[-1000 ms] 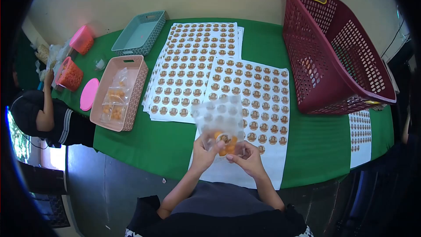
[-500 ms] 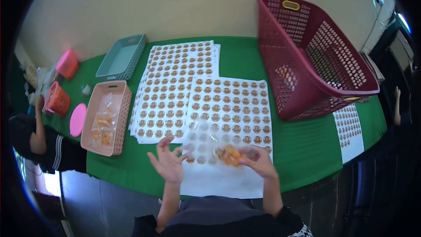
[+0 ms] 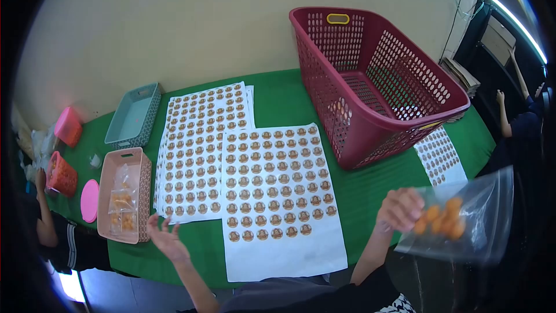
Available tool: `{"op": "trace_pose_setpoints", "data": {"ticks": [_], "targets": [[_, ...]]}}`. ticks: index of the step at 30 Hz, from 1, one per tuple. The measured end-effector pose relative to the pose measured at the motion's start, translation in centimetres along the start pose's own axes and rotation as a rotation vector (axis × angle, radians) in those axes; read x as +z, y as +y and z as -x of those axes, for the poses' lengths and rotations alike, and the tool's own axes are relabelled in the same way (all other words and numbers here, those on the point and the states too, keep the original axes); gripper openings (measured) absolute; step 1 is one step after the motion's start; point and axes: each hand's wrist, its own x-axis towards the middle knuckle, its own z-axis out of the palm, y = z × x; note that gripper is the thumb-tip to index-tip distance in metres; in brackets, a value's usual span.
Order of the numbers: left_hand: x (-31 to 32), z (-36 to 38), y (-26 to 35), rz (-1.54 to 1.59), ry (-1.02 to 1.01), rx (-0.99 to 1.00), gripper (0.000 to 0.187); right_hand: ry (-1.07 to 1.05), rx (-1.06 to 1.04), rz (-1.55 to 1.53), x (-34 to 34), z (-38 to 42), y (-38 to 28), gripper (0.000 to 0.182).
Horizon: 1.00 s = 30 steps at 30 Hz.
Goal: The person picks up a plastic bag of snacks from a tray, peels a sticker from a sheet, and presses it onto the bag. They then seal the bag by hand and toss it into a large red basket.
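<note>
My right hand (image 3: 401, 208) grips a clear plastic bag (image 3: 486, 220) by its side, held up past the table's front right. Orange snack pieces (image 3: 443, 220) are bunched inside it. My left hand (image 3: 168, 240) has its fingers spread and holds nothing. It is just right of a peach basket (image 3: 104, 211), which contains several clear bags of orange snacks (image 3: 123, 200). Between my hands lies a white sheet of round brown stickers (image 3: 278, 191), its lowest row partly bare. More sticker sheets (image 3: 194, 150) are stacked behind it to the left.
A large maroon laundry basket (image 3: 362, 124) stands at the back right, beside another sticker sheet (image 3: 443, 156). A teal basket (image 3: 133, 117), pink tubs (image 3: 62, 175) and a pink lid (image 3: 90, 201) are at left. A person (image 3: 49, 232) is at the left end; others are at far right.
My right hand has carried the bag from above the sticker sheet out to the right. My left hand has moved left, toward the peach basket. The view has shifted too.
</note>
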Motion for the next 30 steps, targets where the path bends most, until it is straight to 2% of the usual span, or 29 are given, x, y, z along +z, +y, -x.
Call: {"op": "trace_pose_setpoints", "data": {"ticks": [1,2,4,5,7,8,10,11,12,13,14,15,17,18,19,20,21,22,23,24,25,26,27,28,29,30], "targets": [[-0.9,-0.8,0.4,-0.074,0.084,0.015,0.040,0.067,-0.100,0.040,0.8,-0.6,-0.3,0.011],[-2.0,-1.9,0.6,-0.144,0.166,0.032,0.036,0.053,-0.104,0.049,1.3,-1.5,-0.2,0.011],[-5.5,-4.3,0.5,-0.077,0.243,0.046,0.031,0.676,0.431,1.498,1.9,-3.0,0.4,0.022],[-6.3,-5.2,1.0,-0.083,0.276,0.064,0.032,0.662,0.417,1.508,2.0,-3.2,0.2,0.022],[-7.1,-6.5,2.3,-0.108,0.285,0.110,0.032,0.539,0.678,1.728,1.9,-3.5,-0.6,0.032],[-7.8,-6.9,2.7,-0.151,0.302,0.146,0.033,0.290,0.410,1.550,3.0,-3.8,-1.3,0.022],[-9.2,-8.2,2.9,-0.209,0.353,0.149,0.034,-0.057,0.211,-0.408,-1.2,-0.4,-6.0,0.017],[-10.2,-9.0,2.9,-0.284,0.377,0.134,0.034,-0.173,-0.120,0.295,2.5,-4.3,-4.3,0.016],[-11.8,-10.0,2.3,-0.323,0.346,0.150,0.035,-0.152,-0.161,0.251,3.1,-4.9,-5.4,0.026],[-13.5,-11.0,1.4,-0.367,0.317,0.164,0.035,-0.003,-0.242,0.430,3.7,-5.0,-7.1,0.031],[-14.7,-11.9,0.9,-0.338,0.288,0.134,0.036,0.064,-0.241,0.475,2.5,-4.9,-9.8,0.040],[-16.1,-13.1,0.5,-0.311,0.263,0.107,0.036,0.565,-0.670,0.752,1.2,-4.7,-11.9,0.046],[-17.8,-14.9,-0.4,-0.507,0.369,0.125,0.031,0.715,-0.529,1.675,1.0,-7.8,-12.3,0.043],[-20.7,-17.0,-1.7,-0.742,0.311,0.130,0.025,0.774,-0.592,1.790,1.0,-9.0,-12.4,0.044],[-18.5,-15.6,-0.1,-0.799,0.311,0.150,0.019,0.826,-0.656,1.909,1.0,-9.8,-12.9,0.045],[-21.1,-17.2,-2.4,-0.877,0.361,0.217,0.021,0.821,-0.607,2.036,0.5,-10.1,-14.9,0.045],[-22.0,-17.9,-3.3,-0.906,0.341,0.205,0.027,0.812,-0.566,2.166,-0.1,-10.4,-16.6,0.044],[-18.6,-15.7,-0.2,-0.805,0.224,0.126,0.034,0.841,-0.513,2.145,-0.2,-11.2,-16.9,0.047],[-17.7,-15.2,0.7,-0.858,0.215,0.057,0.040,0.880,-0.467,2.128,-0.3,-11.9,-17.0,0.050],[-18.3,-15.5,0.0,-1.037,0.216,0.096,0.044,0.913,-0.386,2.277,-0.7,-12.5,-17.4,0.046],[-18.9,-16.0,-0.8,-1.212,0.201,0.134,0.048,0.894,-0.363,2.268,-0.7,-13.2,-16.4,0.046],[-18.7,-15.9,-0.5,-1.215,0.216,0.127,0.048,0.935,-0.261,2.560,-0.2,-13.6,-14.8,0.045],[-18.2,-15.8,-0.3,-1.250,0.200,0.004,0.053,0.971,-0.150,2.858,0.4,-13.8,-13.4,0.046],[-17.5,-15.7,-0.2,-1.279,0.175,-0.118,0.058,0.961,-0.123,2.966,0.9,-13.7,-12.3,0.048],[-16.8,-15.5,-0.2,-1.273,0.169,-0.120,0.058,0.962,-0.127,2.974,1.3,-13.5,-11.5,0.048],[-16.3,-15.3,-0.3,-1.492,0.226,-0.052,0.061,0.895,-0.164,2.976,1.6,-13.1,-11.0,0.046]]}}
